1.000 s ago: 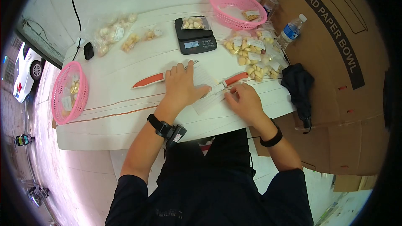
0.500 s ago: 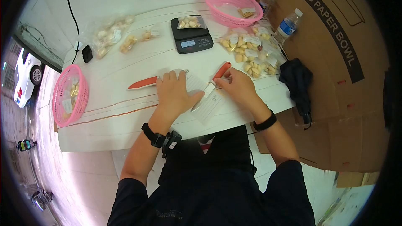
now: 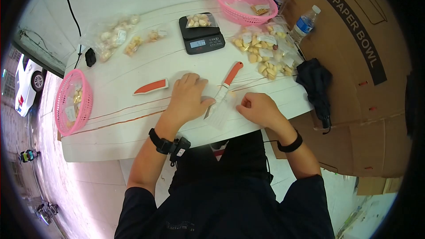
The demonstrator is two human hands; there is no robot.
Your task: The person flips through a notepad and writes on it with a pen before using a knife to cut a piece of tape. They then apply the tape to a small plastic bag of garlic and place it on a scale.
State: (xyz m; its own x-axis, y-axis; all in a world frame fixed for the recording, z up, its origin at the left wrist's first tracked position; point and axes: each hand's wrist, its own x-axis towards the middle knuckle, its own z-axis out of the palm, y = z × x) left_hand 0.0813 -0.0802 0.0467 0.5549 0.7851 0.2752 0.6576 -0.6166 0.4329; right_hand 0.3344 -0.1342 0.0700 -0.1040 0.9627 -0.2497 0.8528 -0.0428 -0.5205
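Observation:
My left hand point(image 3: 187, 98) rests on the table over the left part of a white printed paper slip point(image 3: 218, 118), its fingers bent and thumb stretched out by the knife blade. A knife point(image 3: 231, 74) with an orange handle lies slantwise on the slip, blade toward me, with neither hand on its handle. Left of my left hand is an orange and white knife sheath point(image 3: 151, 86). My right hand point(image 3: 261, 110) is closed, fingers curled, just beside the slip's right edge; whatever its fingertips hold, if anything, is hidden.
Behind the hands stands a black digital scale point(image 3: 205, 44) carrying a bag of pale pieces point(image 3: 199, 20). More filled bags point(image 3: 261, 51) lie at right, near a pink basket point(image 3: 234, 17), bottles point(image 3: 305, 24) and a folded black umbrella point(image 3: 314, 84). Another pink basket point(image 3: 59, 106) sits at the left edge.
My right hand has left the knife handle and come toward me, its fingers curling in. The knife handle points more away from me. My left hand's fingers are more bent and shifted slightly right.

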